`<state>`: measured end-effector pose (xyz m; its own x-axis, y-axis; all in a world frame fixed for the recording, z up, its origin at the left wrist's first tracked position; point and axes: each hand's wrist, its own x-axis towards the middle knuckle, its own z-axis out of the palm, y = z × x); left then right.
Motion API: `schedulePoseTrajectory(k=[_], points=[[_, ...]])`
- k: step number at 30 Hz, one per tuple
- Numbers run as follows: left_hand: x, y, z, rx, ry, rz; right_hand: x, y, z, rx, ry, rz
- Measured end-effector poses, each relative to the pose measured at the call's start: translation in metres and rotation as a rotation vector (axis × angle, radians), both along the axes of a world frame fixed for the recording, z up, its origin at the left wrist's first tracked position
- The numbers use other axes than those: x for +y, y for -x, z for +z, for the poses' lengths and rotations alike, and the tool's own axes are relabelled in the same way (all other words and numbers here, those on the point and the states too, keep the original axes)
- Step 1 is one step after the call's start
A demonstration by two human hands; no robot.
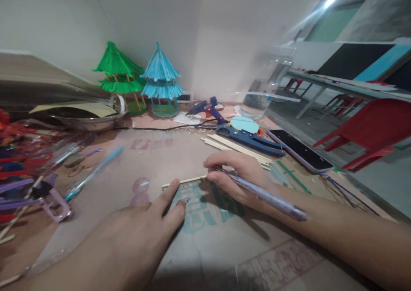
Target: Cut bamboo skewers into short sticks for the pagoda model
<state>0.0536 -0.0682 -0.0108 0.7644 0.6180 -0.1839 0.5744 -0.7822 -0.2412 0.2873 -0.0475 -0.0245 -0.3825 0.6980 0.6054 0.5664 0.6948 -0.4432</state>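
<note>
A thin wooden stick (192, 179) lies along the edge of a clear ruler (192, 190) on the printed board (135, 239). My left hand (150, 227) presses on them, its index fingertip on the stick and its thumb on the ruler, with the fingers apart. My right hand (237, 177) is closed around a purple patterned pen (268, 194); its fingertips are at the stick's right end, and the pen's tip is hidden behind them. More pale sticks (240, 147) lie beyond my right hand, beside a blue-handled cutter (250, 140).
Green (120, 70) and blue (161, 79) model pavilions stand by the wall, near a glue gun (208, 109) and clear jar (263, 85). A phone (300, 149) lies right. Left are a metal basin (86, 122), a blue pen (96, 171) and purple clippers (56, 201).
</note>
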Motion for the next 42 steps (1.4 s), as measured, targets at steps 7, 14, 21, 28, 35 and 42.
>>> schedulePoseTrajectory(k=[7, 14, 21, 28, 35, 42], points=[[0.005, 0.001, 0.001, -0.077, 0.021, 0.011, 0.021, -0.005, -0.021, -0.230, 0.029, 0.061], [0.002, -0.016, 0.017, -0.135, 0.036, 0.017, 0.022, -0.001, -0.024, -0.170, 0.061, 0.081], [-0.015, -0.047, 0.005, 0.044, -0.054, 0.120, 0.022, -0.003, -0.029, -0.158, 0.073, 0.077], [-0.015, -0.052, -0.003, 0.021, -0.212, 0.060, 0.021, -0.001, -0.034, -0.178, 0.054, 0.056], [-0.019, -0.057, 0.001, 0.084, -0.182, 0.054, 0.018, 0.004, -0.028, -0.192, 0.005, 0.064], [-0.017, -0.059, 0.004, 0.088, -0.147, 0.052, 0.018, 0.003, -0.030, -0.164, 0.029, 0.078]])
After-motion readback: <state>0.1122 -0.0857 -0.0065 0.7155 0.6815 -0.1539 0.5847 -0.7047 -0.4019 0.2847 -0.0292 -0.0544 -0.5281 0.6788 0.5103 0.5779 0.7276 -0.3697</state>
